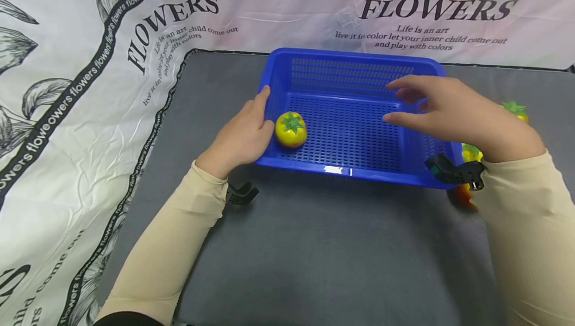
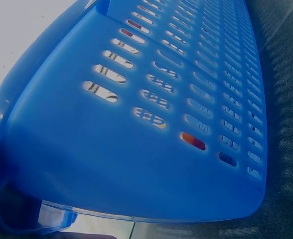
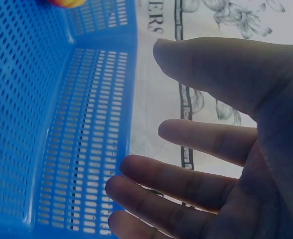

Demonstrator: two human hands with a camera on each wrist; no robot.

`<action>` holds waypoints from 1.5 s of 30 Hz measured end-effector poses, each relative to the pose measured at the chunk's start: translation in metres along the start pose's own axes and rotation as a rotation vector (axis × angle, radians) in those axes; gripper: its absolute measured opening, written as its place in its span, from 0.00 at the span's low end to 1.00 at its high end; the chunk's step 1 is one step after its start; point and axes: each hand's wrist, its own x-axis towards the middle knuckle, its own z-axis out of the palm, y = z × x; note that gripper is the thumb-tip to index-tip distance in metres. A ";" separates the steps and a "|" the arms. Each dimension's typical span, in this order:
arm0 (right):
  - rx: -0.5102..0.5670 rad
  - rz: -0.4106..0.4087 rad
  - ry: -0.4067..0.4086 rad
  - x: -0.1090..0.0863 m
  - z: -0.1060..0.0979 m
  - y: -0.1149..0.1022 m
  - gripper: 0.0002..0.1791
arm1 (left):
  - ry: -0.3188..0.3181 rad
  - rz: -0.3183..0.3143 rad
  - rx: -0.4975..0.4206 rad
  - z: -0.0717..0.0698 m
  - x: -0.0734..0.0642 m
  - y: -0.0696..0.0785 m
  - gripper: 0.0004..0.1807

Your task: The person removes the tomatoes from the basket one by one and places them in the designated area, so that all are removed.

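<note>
A blue slotted plastic basket (image 1: 382, 176) spans the middle of the head view. My left hand (image 1: 244, 134) grips its left rim, the thumb bent over the edge; in the left wrist view the basket wall (image 2: 86, 149) hides nearly all of that hand. Inside, close to the left end, sits a yellow fruit (image 1: 291, 130) with a green star-shaped top. Above the basket's right part hovers my right hand (image 1: 449, 109), thumb and fingers spread apart and holding nothing. The right wrist view also shows the empty palm (image 3: 271, 174) beside the basket wall (image 3: 129, 99).
Right of the basket, partly hidden by the right arm, lie a yellow fruit with a green top (image 1: 514, 109), another such fruit (image 1: 471, 152) and a reddish fruit (image 1: 464, 197). A grey surface (image 1: 332, 246) lies underneath. White flower-printed cloth (image 1: 287, 16) borders the back and left.
</note>
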 end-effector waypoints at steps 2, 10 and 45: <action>0.003 -0.010 -0.013 0.005 0.001 -0.003 0.40 | -0.001 0.001 0.000 0.000 0.001 0.000 0.39; 0.024 -0.032 -0.054 0.024 0.006 -0.015 0.41 | 0.003 0.000 0.002 -0.001 0.001 0.000 0.39; 0.042 -0.153 -0.224 0.096 0.037 -0.073 0.38 | -0.003 -0.003 0.020 0.001 0.000 -0.003 0.40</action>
